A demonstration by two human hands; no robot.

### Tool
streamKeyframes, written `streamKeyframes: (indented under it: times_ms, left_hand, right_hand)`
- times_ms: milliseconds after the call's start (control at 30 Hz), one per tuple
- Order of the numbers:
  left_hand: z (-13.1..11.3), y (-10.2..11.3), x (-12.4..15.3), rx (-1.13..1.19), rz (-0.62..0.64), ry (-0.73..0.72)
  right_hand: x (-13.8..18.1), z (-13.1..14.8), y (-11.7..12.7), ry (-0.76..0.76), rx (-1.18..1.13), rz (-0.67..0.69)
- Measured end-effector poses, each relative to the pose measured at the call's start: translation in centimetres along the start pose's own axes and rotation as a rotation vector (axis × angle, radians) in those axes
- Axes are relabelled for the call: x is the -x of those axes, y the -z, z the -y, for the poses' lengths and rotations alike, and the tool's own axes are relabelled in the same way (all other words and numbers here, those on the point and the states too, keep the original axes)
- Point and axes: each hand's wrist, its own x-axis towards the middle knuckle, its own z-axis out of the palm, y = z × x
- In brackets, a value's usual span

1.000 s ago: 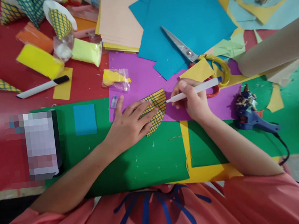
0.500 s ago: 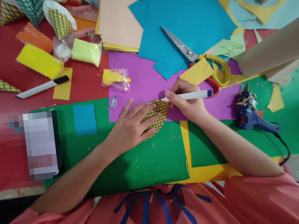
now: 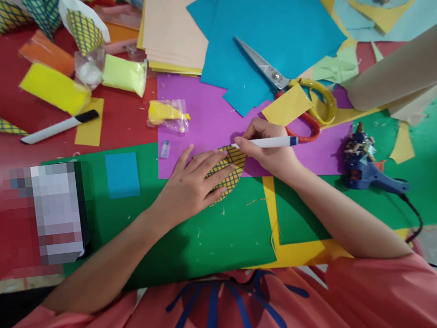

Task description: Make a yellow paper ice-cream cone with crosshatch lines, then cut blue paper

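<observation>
My left hand (image 3: 195, 183) lies flat with spread fingers on a yellow paper piece (image 3: 238, 163) that has a rounded right edge. Dark crossing lines form a grid on this piece, and part of it is hidden under my fingers. My right hand (image 3: 270, 150) grips a white marker (image 3: 273, 142) with a blue end pointing right. The marker's tip is at the upper part of the yellow piece, where lines run across. Beneath are a purple sheet (image 3: 203, 97) and a green sheet (image 3: 212, 243).
Scissors (image 3: 275, 77) with yellow and red handles lie beyond my right hand. A blue glue gun (image 3: 373, 175) rests at the right, near a cardboard tube (image 3: 404, 66). Another marker (image 3: 58, 127), clay packets (image 3: 54, 88) and a blue paper square (image 3: 122, 175) are at the left.
The marker and my right hand have shifted slightly left along the top of the yellow piece. My left hand stays in place on it.
</observation>
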Motion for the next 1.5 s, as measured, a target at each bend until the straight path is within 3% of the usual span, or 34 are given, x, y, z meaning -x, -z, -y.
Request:
streamKeyframes:
  times_ms: [667,967,1500]
  left_hand:
    - [0.0,-0.1,0.0,-0.010,-0.011,-0.005]
    - [-0.1,0.0,0.0,-0.032,-0.006,0.021]
    - [-0.2,0.0,-0.1,-0.066,-0.003,0.072]
  right_hand:
    - [0.1,1.2,0.3,-0.010,0.008,0.069]
    - [0.2,0.7,0.5,-0.054,-0.265,-0.014]
    - [0.2,0.8,0.2,0.015,-0.019,0.035]
